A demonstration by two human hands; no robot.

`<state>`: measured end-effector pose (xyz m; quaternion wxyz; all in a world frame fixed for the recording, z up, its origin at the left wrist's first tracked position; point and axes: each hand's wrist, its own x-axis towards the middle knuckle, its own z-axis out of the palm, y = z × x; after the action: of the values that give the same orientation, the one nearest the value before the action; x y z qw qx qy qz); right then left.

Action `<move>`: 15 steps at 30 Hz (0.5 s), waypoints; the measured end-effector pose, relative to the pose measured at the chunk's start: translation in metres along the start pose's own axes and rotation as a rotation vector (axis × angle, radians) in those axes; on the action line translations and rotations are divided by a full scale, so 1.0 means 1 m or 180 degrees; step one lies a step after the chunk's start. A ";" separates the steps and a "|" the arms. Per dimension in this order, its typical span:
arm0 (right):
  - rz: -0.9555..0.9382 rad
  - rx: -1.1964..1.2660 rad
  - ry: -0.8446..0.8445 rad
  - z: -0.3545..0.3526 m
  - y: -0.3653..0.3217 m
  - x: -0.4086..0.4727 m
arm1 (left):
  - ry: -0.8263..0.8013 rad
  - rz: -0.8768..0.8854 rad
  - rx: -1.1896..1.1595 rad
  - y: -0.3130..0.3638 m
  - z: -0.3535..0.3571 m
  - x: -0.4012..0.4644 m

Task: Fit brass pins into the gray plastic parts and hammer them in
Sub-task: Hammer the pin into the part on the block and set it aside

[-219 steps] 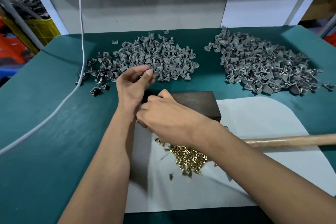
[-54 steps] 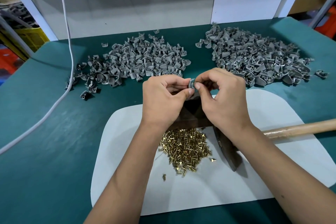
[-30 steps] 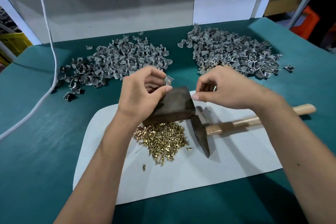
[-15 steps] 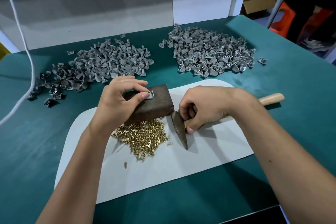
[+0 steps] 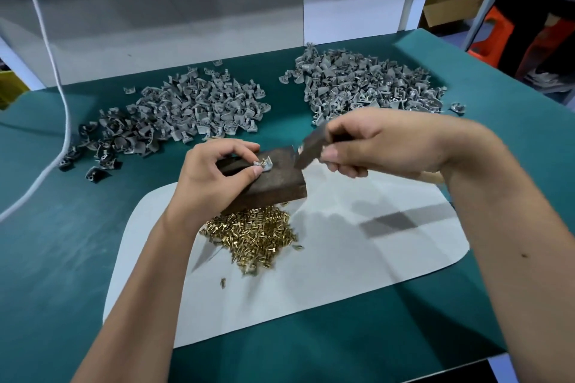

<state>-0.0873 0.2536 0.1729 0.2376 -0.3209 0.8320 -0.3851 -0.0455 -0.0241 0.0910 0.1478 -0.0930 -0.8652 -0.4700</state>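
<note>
A small gray plastic part [image 5: 264, 164] with a brass pin standing in it rests on top of a dark metal block [image 5: 273, 185]. My left hand [image 5: 217, 174] pinches the part with thumb and forefinger and steadies it on the block. My right hand [image 5: 370, 141] grips a hammer close to its head. The dark hammer head [image 5: 309, 148] is raised, blurred, just right of and above the part. A heap of loose brass pins [image 5: 252, 235] lies in front of the block on a white mat [image 5: 357, 258].
Two piles of gray parts lie on the green table: one at the back left [image 5: 174, 112], one at the back right [image 5: 367, 84]. A white cord [image 5: 63, 96] hangs down at the left. A grey back panel bounds the table behind.
My right hand has lifted the hammer off the mat and brought its head up beside the block. My left hand still holds the part on the block.
</note>
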 end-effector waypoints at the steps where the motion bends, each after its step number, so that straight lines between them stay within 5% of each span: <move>1: -0.0041 0.0032 0.0187 0.004 -0.004 0.005 | -0.0004 -0.0014 -0.0014 0.000 0.000 0.000; 5: -0.0176 -0.0728 0.0811 0.021 -0.015 0.028 | -0.0011 -0.0087 -0.0112 -0.001 0.000 0.000; 11: -0.0209 -0.1389 0.0950 0.039 -0.023 0.045 | 0.0035 -0.0254 -0.0187 0.000 0.001 0.001; 15: -0.0578 -0.1292 0.1502 0.041 -0.029 0.049 | 0.0020 -0.0311 -0.0198 0.001 -0.001 0.002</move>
<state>-0.0842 0.1846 0.1645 -0.0660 -0.3366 0.8919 -0.2947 -0.0465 -0.0245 0.0930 0.1245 -0.0537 -0.8532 -0.5036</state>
